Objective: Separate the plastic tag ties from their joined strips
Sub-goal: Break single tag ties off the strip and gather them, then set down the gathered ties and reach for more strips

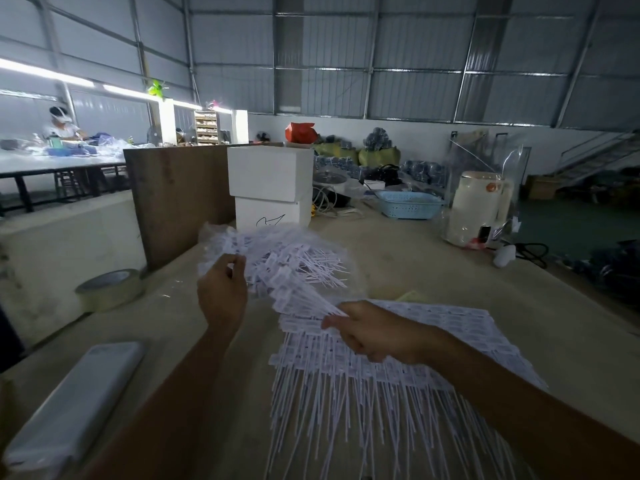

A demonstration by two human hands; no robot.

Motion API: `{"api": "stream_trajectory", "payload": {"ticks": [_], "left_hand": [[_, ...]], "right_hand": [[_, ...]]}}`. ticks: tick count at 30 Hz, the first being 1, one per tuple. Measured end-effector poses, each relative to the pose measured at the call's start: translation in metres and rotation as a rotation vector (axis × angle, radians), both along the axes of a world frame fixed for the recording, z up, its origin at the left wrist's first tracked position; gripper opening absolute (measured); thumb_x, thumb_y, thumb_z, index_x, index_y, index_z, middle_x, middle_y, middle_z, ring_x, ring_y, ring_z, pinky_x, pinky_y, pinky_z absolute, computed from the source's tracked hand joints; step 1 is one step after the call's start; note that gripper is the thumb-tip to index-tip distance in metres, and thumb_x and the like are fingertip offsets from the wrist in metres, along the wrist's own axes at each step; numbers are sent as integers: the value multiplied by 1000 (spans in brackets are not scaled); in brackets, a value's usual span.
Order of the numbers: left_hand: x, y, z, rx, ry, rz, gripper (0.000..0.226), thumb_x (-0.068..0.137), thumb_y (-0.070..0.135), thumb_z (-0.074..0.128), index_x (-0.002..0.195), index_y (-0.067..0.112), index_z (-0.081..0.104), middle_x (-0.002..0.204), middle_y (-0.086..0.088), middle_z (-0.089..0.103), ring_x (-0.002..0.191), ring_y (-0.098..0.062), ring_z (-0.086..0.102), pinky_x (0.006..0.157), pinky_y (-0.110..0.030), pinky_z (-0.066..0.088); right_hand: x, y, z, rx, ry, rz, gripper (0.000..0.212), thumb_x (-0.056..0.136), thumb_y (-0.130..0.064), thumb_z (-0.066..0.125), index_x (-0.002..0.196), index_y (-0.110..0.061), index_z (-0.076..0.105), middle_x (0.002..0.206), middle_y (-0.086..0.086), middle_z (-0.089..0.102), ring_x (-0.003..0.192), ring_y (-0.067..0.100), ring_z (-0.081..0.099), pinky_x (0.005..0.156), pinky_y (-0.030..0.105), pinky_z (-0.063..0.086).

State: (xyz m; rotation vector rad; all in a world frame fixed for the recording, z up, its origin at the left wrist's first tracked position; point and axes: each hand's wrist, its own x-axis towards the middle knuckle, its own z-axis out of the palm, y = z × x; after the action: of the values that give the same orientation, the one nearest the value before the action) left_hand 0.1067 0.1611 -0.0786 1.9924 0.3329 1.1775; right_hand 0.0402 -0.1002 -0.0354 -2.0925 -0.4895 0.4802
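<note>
A: While the joined strips (381, 375) lie fanned across the lower right of the frame, where should the right hand (377, 336) hold?

B: Where it is, at centre, fingers curled on the end of one strip. The grip looks narrow; pinching close to the joint should help each tie snap off cleanly.

A: And the left hand (221, 294)?

B: Left of centre, it pinches something small between thumb and fingertips, probably a tie. Above it sits the loose pile (287, 261).

A: Beyond that?

B: A white box (272, 188), upper middle.
</note>
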Motion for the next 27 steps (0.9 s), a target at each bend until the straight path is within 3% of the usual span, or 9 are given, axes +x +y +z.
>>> {"api": "stream_trajectory", "payload": {"ticks": [3,7,9,12,16,20,22,24,27], "left_hand": [[-2,1,0,-10,-103,-51,26,101,32,54,88,14,67,66,-2,70,65,-25,67,62,-33,46],[-4,0,2,7,-243,-140,21,102,25,55,91,12,67,75,-2,71,63,-20,67,62,-42,55],[-5,-2,5,48,-286,-169,16,101,21,57,99,10,68,82,-3,71,67,-20,67,60,-39,57],[-5,-4,10,109,-276,-141,20,101,20,55,112,8,69,93,-8,73,70,-27,69,65,-31,53],[-5,-4,6,240,-175,-155,39,102,21,50,138,7,55,130,-15,63,109,-31,66,91,-40,52],[-2,-3,-7,539,-224,-163,47,94,2,61,139,-5,49,138,-20,56,124,-31,59,107,-44,45],[1,-1,-13,628,-227,-150,51,92,1,64,140,-6,47,139,-20,54,124,-31,58,109,-43,40],[1,1,-17,623,-180,-145,54,92,1,63,143,-4,44,143,-19,50,128,-32,55,108,-44,39],[2,2,-17,596,-136,-131,58,90,-1,62,144,-3,42,145,-17,49,130,-31,53,108,-44,40]], "right_hand": [[23,24,2,70,59,-77,25,106,-29,45,119,-11,56,58,-3,38,45,9,27,39,21,21],[55,52,-4,136,134,-205,26,107,-21,40,124,-5,52,65,0,39,45,7,28,38,20,20],[70,65,-7,159,153,-228,22,107,-16,36,118,-6,52,66,1,37,47,8,25,38,19,18],[89,89,-8,180,153,-175,11,105,-14,45,95,-12,49,64,1,34,47,8,23,37,19,16],[113,131,-5,135,25,-154,13,103,-17,48,91,-13,52,66,5,43,48,11,31,42,22,20],[145,163,4,186,-34,-195,20,99,-13,55,79,-13,52,64,6,45,45,13,36,40,20,29],[167,170,10,322,39,-331,6,97,-10,61,95,-3,61,69,10,51,48,16,44,40,21,38],[189,172,12,463,90,-455,26,96,-5,63,119,5,58,86,17,62,61,22,57,50,30,53],[208,171,5,253,-106,-459,37,95,-17,64,126,2,57,111,22,68,86,30,67,73,39,58]]}}
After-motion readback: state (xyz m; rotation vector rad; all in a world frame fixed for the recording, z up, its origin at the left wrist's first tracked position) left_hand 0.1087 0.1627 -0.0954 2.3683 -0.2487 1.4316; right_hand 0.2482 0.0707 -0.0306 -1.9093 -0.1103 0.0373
